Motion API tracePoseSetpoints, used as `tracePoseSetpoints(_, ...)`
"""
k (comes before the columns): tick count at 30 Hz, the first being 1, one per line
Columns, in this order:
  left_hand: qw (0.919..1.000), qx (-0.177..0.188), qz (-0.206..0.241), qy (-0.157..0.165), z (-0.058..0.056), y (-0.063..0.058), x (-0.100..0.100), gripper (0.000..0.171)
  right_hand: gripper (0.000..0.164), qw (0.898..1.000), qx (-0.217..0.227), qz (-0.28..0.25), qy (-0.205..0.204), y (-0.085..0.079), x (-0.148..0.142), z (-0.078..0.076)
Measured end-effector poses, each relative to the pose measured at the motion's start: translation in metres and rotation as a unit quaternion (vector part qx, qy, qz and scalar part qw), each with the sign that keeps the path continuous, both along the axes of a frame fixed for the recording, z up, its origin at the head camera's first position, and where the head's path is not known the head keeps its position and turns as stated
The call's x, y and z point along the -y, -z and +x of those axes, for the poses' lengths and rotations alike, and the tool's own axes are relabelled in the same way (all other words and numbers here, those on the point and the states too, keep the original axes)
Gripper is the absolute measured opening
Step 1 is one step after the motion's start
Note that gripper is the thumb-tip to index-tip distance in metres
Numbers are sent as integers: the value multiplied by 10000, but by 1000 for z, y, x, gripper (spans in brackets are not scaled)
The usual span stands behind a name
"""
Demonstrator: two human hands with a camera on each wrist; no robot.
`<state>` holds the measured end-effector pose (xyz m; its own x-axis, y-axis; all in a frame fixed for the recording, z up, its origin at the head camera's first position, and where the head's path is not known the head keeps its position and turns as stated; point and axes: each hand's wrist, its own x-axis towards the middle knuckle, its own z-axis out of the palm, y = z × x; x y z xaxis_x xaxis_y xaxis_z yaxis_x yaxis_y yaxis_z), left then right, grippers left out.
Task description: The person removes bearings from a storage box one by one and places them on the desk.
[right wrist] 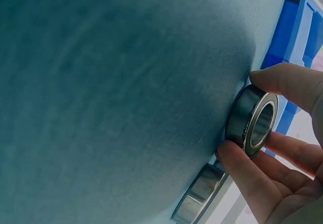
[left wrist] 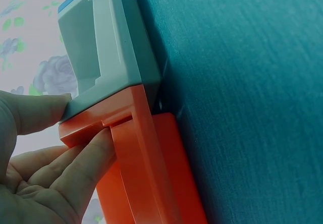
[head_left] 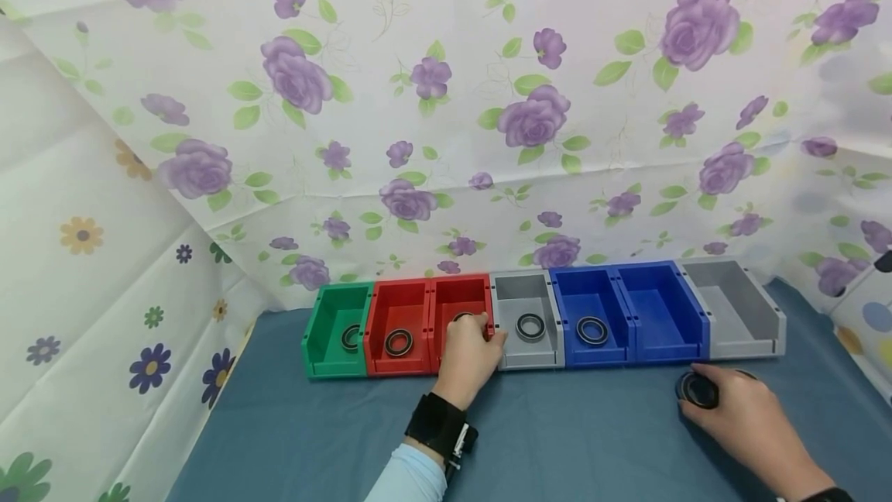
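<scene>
1. At the left end of the row along the back edge of the tabletop, the green bin contains the first bearing, the left red bin the second bearing.
2. The left hand straddles the adjoining walls of the right red bin and left grey bin, thumb at the grey edge, fingers at the red. Whether it pinches them or merely rests there, I cannot tell. It partly hides the third bearing, in the right red bin.
3. The fourth bearing lies in the left grey bin, the fifth bearing in the left blue bin.
4. The right hand grips the sixth bearing by its rim, just in front of the right blue bin, near its front right corner. That bin's long axis runs front to back; the right hand is nearer, the left well apart.
5. The seventh bearing is just beside the right hand's fingers; the right grey bin ends the row near the tabletop's back right corner.
</scene>
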<state>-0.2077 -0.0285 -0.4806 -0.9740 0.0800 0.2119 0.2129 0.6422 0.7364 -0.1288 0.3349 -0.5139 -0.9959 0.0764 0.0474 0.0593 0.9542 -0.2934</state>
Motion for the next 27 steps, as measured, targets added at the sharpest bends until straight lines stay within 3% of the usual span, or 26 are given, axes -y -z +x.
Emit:
tracePoseSetpoints(19,10000,18,46,-1,0,1,0,42,61,9997,-234,52,-91,2,4,1)
tracePoseSetpoints(27,10000,-41,17,-12,0,1,0,41,58,9966,-822,39,-34,-19,16,-1)
